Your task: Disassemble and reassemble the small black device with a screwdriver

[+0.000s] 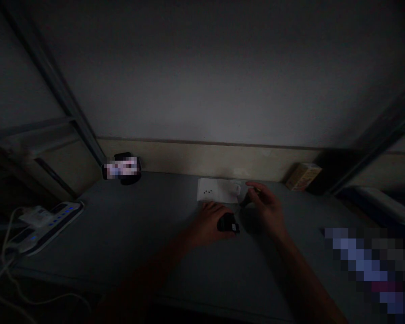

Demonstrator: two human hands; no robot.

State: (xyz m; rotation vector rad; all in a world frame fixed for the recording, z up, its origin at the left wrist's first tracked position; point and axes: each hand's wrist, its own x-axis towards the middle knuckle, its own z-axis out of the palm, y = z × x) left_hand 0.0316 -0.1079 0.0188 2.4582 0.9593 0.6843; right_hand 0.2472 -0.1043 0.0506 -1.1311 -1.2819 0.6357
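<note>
My left hand point(212, 223) is closed around a small black device point(227, 222), holding it on the grey tabletop. A small pale mark shows on the device's right end. In my right hand point(268, 209) is a slim dark screwdriver point(245, 201), gripped between thumb and fingers and slanting down to the left. Its tip is close to the device; in this dim light I cannot tell if they touch. Behind both hands lies a white sheet of paper point(219, 191) with several tiny dark pieces, probably screws point(207, 192), on its left half.
A phone on a stand point(130, 177) with a blurred lit screen is at the back left. On the left edge lies a power strip point(50, 227) with a plug and white cable point(11, 279). A small box point(303, 176) stands at the back right. Blurred items point(361, 258) lie at right.
</note>
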